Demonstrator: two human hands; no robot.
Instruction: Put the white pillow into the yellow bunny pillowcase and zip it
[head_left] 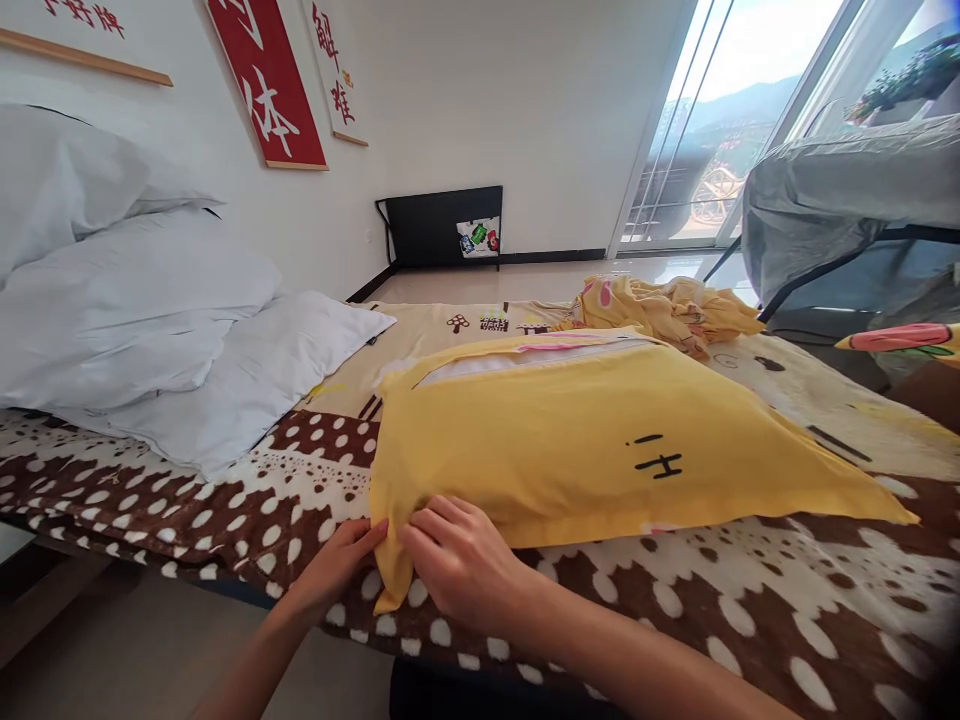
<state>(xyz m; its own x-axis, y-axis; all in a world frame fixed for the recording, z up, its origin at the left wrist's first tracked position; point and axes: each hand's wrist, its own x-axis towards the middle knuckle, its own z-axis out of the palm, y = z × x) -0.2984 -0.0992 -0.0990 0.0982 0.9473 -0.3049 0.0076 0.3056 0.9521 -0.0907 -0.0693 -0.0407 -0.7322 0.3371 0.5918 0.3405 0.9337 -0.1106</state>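
Note:
A yellow pillowcase [540,440] printed with "Hi" lies flat on the bed, filled out by a white pillow [465,372] that shows through the long slit near its far edge. At its near left corner, my left hand [341,562] pinches the side edge between thumb and fingers. Just to the right, my right hand [459,558] is closed on the cloth by the same corner, its fingers curled and partly hidden. The corner tip hangs down between both hands.
White pillows [150,310] are piled at the left. A crumpled yellow cloth [667,308] lies at the bed's far side. The brown and cream dotted blanket [300,500] covers the bed. A plastic-wrapped piece of furniture [847,180] stands right, by the window.

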